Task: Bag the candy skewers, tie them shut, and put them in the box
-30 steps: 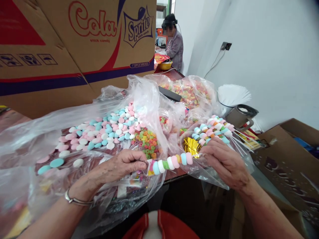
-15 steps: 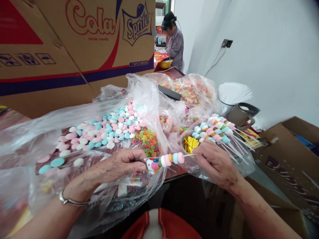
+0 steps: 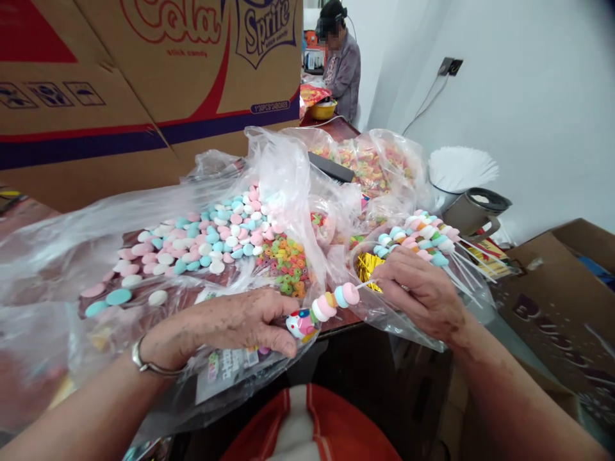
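Between my hands is a candy skewer (image 3: 331,303), a thin white stick strung with pastel round candies. My right hand (image 3: 419,289) pinches the bare stick end. My left hand (image 3: 240,323) grips the other end, where a small printed wrapper (image 3: 300,324) covers the first candies. Under my left hand lies an open clear plastic bag (image 3: 96,256) spread with pink, white and blue disc candies (image 3: 202,240) and small coloured ring candies (image 3: 287,262). Behind my right hand a pile of finished skewers (image 3: 423,240) rests in a bag, next to gold twist ties (image 3: 369,266).
Large cardboard cartons (image 3: 144,83) printed Cola and Sprite stand at the back left. More bags of coloured candy (image 3: 369,166) lie further back, with a bundle of white sticks (image 3: 461,168) and a tape roll (image 3: 487,200). Another person (image 3: 341,64) works at the table's far end. An open carton (image 3: 552,301) sits at right.
The wrapper has slid further over the skewer's left end, hiding more candies. Both hands dropped slightly and moved closer together; the skewer now tilts up to the right.
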A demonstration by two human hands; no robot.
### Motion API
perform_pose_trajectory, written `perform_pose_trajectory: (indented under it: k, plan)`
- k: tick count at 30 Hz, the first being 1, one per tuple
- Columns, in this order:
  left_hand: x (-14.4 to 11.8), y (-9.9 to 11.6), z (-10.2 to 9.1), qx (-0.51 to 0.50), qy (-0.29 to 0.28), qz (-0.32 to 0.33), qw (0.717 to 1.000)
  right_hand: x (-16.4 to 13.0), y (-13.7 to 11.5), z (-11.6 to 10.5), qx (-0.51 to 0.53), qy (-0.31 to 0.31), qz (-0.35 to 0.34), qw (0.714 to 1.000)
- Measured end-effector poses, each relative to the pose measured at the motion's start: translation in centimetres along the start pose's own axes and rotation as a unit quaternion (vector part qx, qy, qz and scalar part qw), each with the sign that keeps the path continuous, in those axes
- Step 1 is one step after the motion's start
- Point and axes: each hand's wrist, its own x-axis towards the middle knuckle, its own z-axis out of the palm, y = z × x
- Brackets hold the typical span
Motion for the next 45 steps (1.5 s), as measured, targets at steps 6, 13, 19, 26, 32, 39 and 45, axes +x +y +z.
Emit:
perform_pose_trajectory:
  k: [6,13,19,26,32,39,45]
  plan:
    - [0.2,-0.9,0.4,-0.030,0.064,0.012,0.997,-0.5,-0.3,1.2,0.014,-0.004,0.031,0.999]
    - [0.4,-0.4,1.4,-0.148,0.043,-0.002,0.988,-0.5,-0.3,1.0,0.040,-0.032,0.074,0.996]
    - [1.0,-0.3,2.2,-0.211,0.020,-0.050,0.976,0.3,-0.6,1.6,0.033,-0.099,-0.019,0.994]
    - [1.0,0.1,2.6,-0.172,0.053,-0.066,0.981,0.7,0.0,1.7,0.032,-0.103,0.012,0.994]
    - [1.1,0.7,3.1,-0.170,0.044,-0.064,0.982,0.9,-0.6,3.1,0.042,-0.149,-0.037,0.987]
    - [1.4,0.9,2.9,-0.117,0.075,-0.004,0.990,0.6,-0.5,4.1,0.047,-0.135,-0.029,0.989]
    - [-0.5,-0.9,1.4,-0.197,0.061,0.023,0.978,0.5,-0.1,3.5,0.081,-0.112,0.030,0.990]
